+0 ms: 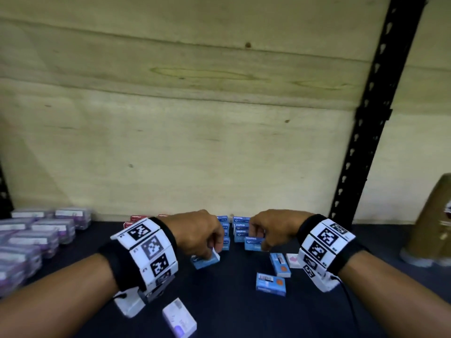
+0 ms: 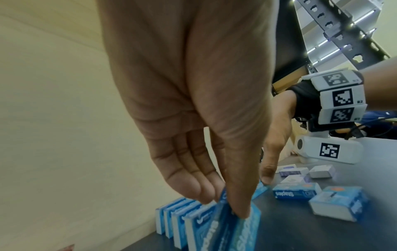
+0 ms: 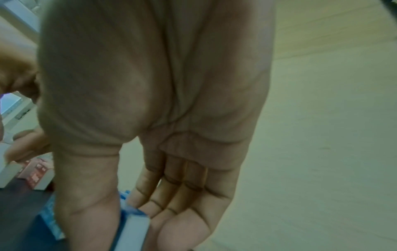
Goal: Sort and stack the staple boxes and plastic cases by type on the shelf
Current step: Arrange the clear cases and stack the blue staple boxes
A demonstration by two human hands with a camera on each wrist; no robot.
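Note:
My left hand [image 1: 214, 250] pinches a blue staple box [image 1: 206, 261] between thumb and fingers, tilted just above the dark shelf [image 1: 219, 301]. In the left wrist view the same hand [image 2: 223, 203] holds that box [image 2: 236, 229] beside a row of blue boxes [image 2: 178, 215] by the back wall. My right hand [image 1: 262, 242] grips another blue box [image 1: 253, 243] in front of the blue stacks [image 1: 240, 228]; the right wrist view shows its grip [image 3: 124, 220] on the box [image 3: 133, 225]. Red boxes [image 1: 136, 219] sit behind my left wrist. Clear plastic cases [image 1: 36, 232] are stacked at the far left.
Two loose blue boxes [image 1: 280, 264] [image 1: 271, 284] and a white-pink box [image 1: 292, 261] lie under my right wrist. A white box [image 1: 179, 318] lies near the front edge. A black shelf upright [image 1: 366, 118] and a brown cardboard item [image 1: 432, 220] stand at the right.

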